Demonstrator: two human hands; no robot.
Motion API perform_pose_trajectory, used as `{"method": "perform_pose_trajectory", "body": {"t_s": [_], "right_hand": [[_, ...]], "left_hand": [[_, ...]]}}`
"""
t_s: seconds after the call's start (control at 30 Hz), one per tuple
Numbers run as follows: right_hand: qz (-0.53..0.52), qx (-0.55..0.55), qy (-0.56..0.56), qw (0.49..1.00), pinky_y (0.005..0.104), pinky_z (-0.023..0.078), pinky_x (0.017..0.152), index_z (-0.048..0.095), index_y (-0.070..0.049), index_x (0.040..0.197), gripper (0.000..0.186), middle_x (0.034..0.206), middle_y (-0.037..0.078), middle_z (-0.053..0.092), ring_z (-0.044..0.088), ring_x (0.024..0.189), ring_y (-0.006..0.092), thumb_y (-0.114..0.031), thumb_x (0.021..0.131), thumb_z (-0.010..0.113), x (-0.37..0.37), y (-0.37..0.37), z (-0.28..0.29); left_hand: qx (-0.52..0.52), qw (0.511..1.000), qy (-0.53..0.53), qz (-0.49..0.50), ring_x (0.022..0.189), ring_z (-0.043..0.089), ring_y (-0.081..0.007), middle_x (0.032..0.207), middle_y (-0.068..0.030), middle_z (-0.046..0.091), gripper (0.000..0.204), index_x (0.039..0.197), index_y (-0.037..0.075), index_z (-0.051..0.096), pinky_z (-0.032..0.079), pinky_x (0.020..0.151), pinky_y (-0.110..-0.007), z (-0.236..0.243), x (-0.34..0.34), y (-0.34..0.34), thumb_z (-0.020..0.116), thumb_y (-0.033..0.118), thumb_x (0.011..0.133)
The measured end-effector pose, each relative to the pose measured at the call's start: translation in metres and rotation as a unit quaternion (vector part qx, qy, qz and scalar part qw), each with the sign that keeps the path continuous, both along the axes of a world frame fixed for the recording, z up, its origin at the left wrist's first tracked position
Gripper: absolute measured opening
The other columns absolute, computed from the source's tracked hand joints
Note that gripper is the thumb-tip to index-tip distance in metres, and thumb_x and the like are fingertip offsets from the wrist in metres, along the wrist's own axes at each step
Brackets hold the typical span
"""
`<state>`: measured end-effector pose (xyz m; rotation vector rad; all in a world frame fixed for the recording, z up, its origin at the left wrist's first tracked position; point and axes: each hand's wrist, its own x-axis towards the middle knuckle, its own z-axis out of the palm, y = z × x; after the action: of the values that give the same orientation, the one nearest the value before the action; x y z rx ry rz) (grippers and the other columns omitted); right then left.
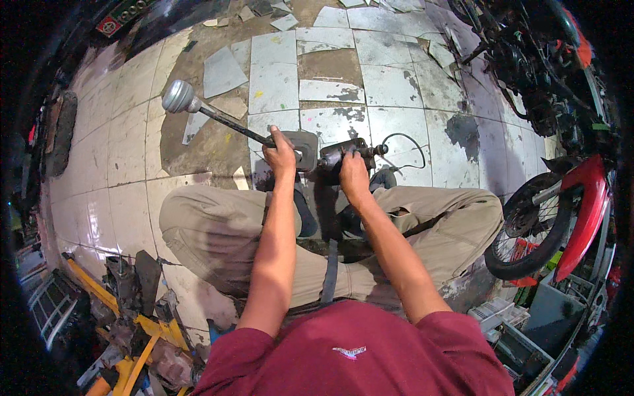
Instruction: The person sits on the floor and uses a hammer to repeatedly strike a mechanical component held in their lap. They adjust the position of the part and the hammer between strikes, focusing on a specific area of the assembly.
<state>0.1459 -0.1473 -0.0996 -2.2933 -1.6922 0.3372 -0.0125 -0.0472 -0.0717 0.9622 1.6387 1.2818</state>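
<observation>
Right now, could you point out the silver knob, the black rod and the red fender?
Silver knob (177, 97): head view, on its rounded face.
Black rod (234, 125): head view, midway along its bare length.
Red fender (588, 204): head view, on its curved outer surface.

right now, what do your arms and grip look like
Short, loose maroon sleeves on both sides; below them, bare forearms with no watch or band in sight. The left grip and right grip are human and ungloved.
</observation>
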Motion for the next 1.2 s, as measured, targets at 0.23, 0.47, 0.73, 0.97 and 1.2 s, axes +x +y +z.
{"method": "perform_pose_trajectory", "body": {"t_s": [0.23, 0.47, 0.73, 0.97, 1.2], "right_hand": [[0.015, -0.025, -0.003, 1.000, 0.0413, 0.053, 0.077, 0.058, 0.002, 0.091, 0.012, 0.096, 0.021, 0.058, 0.060, 0.091, 0.0348, -0.002, 0.084, 0.050, 0.001, 0.003, 0.002], [0.021, -0.034, -0.006, 0.999, 0.0434, 0.052, 0.080, 0.056, 0.002, 0.097, 0.015, 0.100, 0.022, 0.057, 0.059, 0.094, 0.0368, -0.003, 0.084, 0.050, 0.008, 0.032, -0.003], [0.016, -0.034, -0.003, 0.999, 0.0440, 0.051, 0.081, 0.055, 0.003, 0.102, 0.019, 0.102, 0.022, 0.058, 0.058, 0.096, 0.0368, -0.001, 0.086, 0.047, 0.004, 0.001, 0.005], [0.021, -0.029, 0.023, 0.999, 0.0440, 0.053, 0.075, 0.057, 0.002, 0.099, 0.016, 0.099, 0.022, 0.058, 0.061, 0.090, 0.0358, -0.004, 0.087, 0.048, 0.008, -0.011, 0.004], [0.044, -0.026, -0.017, 0.999, 0.0426, 0.054, 0.072, 0.060, 0.001, 0.093, 0.014, 0.095, 0.021, 0.060, 0.063, 0.086, 0.0355, -0.004, 0.085, 0.050, 0.010, 0.026, 0.004]], "left_hand": [[0.007, 1.000, -0.005, -0.006, 0.051, 0.054, -0.0238, 0.049, -0.0075, 0.053, 0.062, 0.053, 0.003, 0.048, 0.043, 0.058, -0.039, 0.011, 0.003, -0.002, 0.041, 0.043, 0.098], [0.015, 1.000, 0.004, -0.020, 0.049, 0.052, -0.0234, 0.048, -0.0069, 0.052, 0.061, 0.052, 0.003, 0.048, 0.042, 0.057, -0.039, 0.010, 0.002, 0.002, 0.043, 0.043, 0.098], [0.011, 1.000, 0.003, -0.015, 0.050, 0.052, -0.0235, 0.048, -0.0061, 0.051, 0.062, 0.053, 0.004, 0.048, 0.042, 0.058, -0.038, 0.002, 0.002, -0.001, 0.041, 0.045, 0.098], [-0.003, 0.999, -0.034, -0.002, 0.050, 0.051, -0.0220, 0.049, -0.0068, 0.051, 0.061, 0.052, 0.003, 0.047, 0.043, 0.060, -0.038, 0.010, 0.004, -0.001, 0.042, 0.044, 0.098], [-0.040, 0.999, -0.012, 0.013, 0.051, 0.053, -0.0249, 0.048, -0.0077, 0.053, 0.062, 0.051, 0.002, 0.047, 0.042, 0.061, -0.040, 0.009, 0.006, 0.000, 0.043, 0.042, 0.098]]}}
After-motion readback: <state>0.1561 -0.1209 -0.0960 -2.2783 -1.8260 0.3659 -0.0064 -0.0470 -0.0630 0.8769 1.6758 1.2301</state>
